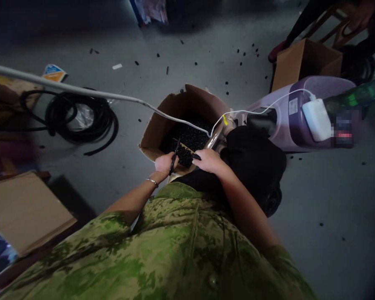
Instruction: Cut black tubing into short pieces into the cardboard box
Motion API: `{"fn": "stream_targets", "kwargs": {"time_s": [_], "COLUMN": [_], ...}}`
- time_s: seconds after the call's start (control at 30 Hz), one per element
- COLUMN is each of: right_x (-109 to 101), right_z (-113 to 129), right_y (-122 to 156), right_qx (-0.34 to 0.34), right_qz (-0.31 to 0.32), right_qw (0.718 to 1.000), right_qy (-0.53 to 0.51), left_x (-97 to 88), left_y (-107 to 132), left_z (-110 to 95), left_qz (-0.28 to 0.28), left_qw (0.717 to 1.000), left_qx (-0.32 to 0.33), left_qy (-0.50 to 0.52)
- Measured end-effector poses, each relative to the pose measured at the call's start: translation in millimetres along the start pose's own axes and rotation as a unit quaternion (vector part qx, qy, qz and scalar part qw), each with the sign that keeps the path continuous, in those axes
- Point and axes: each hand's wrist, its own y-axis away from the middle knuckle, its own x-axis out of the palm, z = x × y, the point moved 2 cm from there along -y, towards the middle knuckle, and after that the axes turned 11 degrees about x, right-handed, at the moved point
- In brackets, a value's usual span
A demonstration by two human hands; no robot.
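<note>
At the lower left of the frame sits a closed cardboard carton (28, 212), with a coil of black hose (58, 110) on the floor (121, 133) above it. A white cable (65, 86) runs from the left edge to the centre. There the left hand (165, 163) has its fingers curled round black scissors (171, 163), tip upward, at the near side of an open box (171, 106) holding many small black pieces (190, 135). Just right of them, the fingers of the right hand (208, 161) pinch a short black strip (196, 156). Farther right stands a purple scooter (283, 91), a white charger (317, 119) on it, below another person's foot (276, 51) at the upper right
</note>
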Motion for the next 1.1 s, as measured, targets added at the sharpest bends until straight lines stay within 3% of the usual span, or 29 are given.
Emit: {"fn": "stream_targets", "kwargs": {"time_s": [0.27,0.6,0.87,1.1], "right_x": [-1,1,-22,-9], "right_z": [3,10,27,20], "right_y": [6,39,66,59], "right_qx": [0.015,-0.074,-0.058,-0.074], "right_qz": [-0.027,-0.054,-0.071,-0.049], "right_qw": [0.999,0.992,0.991,0.98], "right_qy": [-0.037,-0.09,-0.093,-0.177], "left_x": [2.2,-1.3,-0.2,6.1], "left_y": [-1,1,0,-8], "left_z": [5,3,6,9], "left_qz": [0.0,0.009,0.031,0.008], "left_qw": [1.0,1.0,0.999,0.998], "left_qx": [-0.004,-0.005,0.003,0.009], "left_qy": [0.004,0.02,0.042,0.065]}}
